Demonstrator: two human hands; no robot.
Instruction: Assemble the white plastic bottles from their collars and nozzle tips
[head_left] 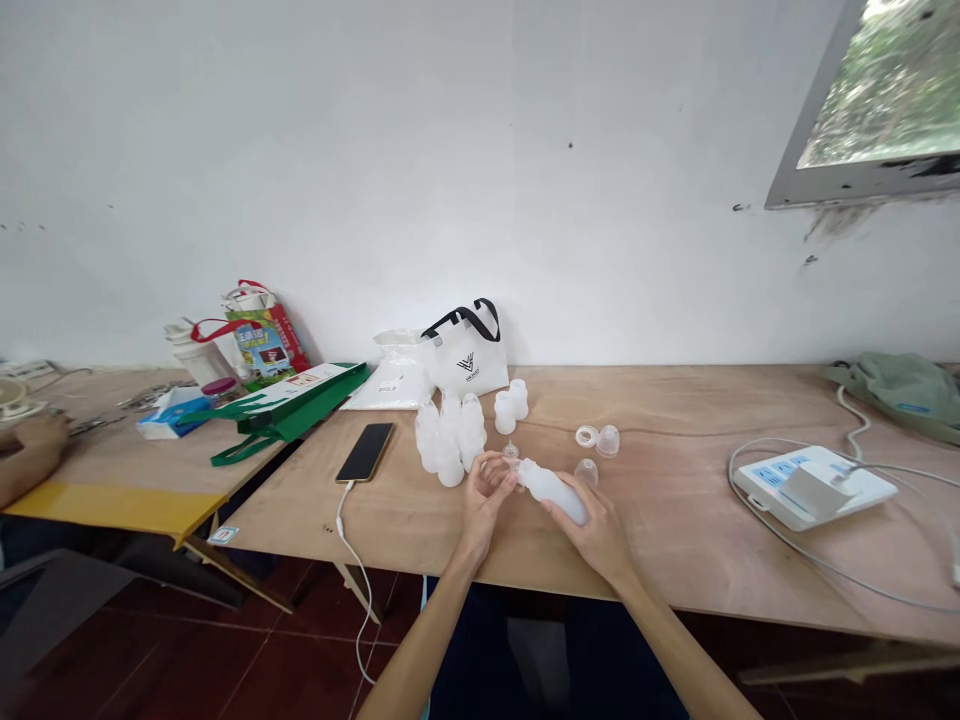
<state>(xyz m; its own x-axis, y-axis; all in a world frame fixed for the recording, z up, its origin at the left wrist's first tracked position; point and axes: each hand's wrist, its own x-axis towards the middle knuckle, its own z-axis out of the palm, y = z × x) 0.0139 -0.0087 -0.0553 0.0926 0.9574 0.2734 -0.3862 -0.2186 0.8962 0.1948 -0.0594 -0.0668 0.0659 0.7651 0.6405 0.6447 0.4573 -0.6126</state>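
Note:
My right hand is wrapped round a white translucent bottle, which lies tilted with its neck to the left. The fingers of my left hand are pinched beside the bottle's mouth. What they hold there is too small to make out. Just beyond those fingertips is a clear teat-like piece. Behind my right hand sits a clear dome cap. Farther back are a white ring and another clear dome cap. Several white bottles stand grouped to the left, with smaller white containers behind.
On the left lies a phone with a white cable. Behind stand a white bag and a plastic packet. A power strip with looping cables lies right. Another person's hand rests at the far-left table.

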